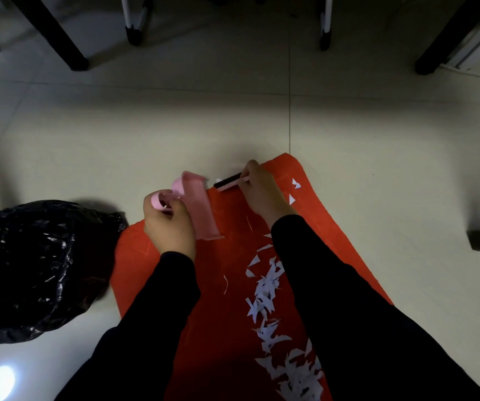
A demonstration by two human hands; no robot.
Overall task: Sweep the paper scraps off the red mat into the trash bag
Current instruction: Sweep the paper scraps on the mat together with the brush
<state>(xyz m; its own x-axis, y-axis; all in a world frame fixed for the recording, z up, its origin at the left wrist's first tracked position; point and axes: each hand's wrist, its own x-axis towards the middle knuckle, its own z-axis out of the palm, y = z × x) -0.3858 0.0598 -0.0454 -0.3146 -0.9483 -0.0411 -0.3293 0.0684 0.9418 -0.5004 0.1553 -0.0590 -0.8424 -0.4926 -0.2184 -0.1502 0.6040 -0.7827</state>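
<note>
Head view: the red mat (227,256) lies on a pale tiled floor (348,125), with dark furniture legs (56,36) standing at the far edge. White paper scraps (267,287) trail down the mat's right half. The left hand (169,224) grips the handle of the pink dustpan (201,206), tilted at the mat's far left. The right hand (261,192) pinches a small black-bristled brush (228,182) just beside the pan. The black trash bag (30,270) sits crumpled on the floor, left of the mat.

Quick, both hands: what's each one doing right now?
Left hand: grips the pink dustpan by its handle.
Right hand: holds the small brush.
</note>
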